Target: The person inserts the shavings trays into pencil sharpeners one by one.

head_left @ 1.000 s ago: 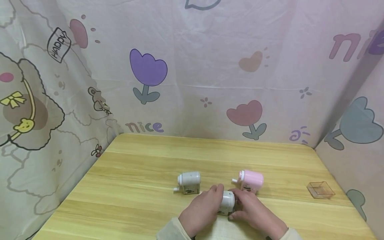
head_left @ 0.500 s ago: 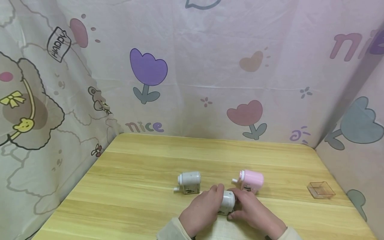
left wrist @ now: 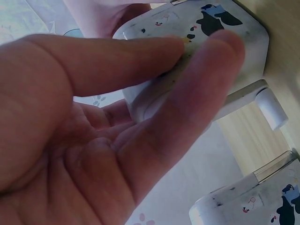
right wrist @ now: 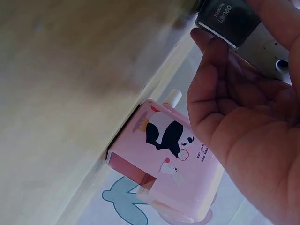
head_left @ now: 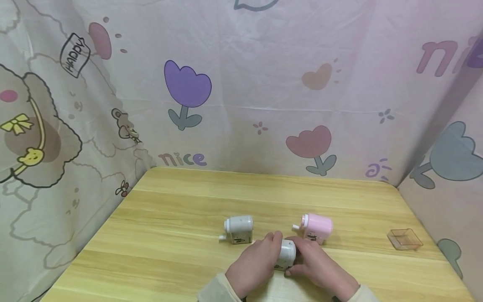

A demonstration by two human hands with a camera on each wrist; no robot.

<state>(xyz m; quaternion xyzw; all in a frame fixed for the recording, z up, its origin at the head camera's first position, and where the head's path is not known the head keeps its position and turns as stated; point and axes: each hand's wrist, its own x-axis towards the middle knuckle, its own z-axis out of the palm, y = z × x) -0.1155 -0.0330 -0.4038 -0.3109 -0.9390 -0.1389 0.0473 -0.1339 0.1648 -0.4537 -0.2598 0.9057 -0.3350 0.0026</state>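
Observation:
Both hands are on a white hand-crank pencil sharpener (head_left: 287, 253) that stands on the table. My left hand (head_left: 254, 263) holds its crank side; in the left wrist view the thumb and a finger lie across the panda-printed face, with the white crank handle (left wrist: 272, 108) below. My right hand (head_left: 318, 265) grips the opposite end, fingers curled around a dark, lettered end part (right wrist: 227, 18). Just behind the right hand stands a pink pencil sharpener (head_left: 318, 226) with a panda print. A second white pencil sharpener (head_left: 240, 230) stands behind the left hand, its crank pointing left.
A transparent orange open box (head_left: 404, 240) lies near the right edge of the wooden table (head_left: 170, 218). Printed cloth (head_left: 241, 84) hangs around the table's back and sides.

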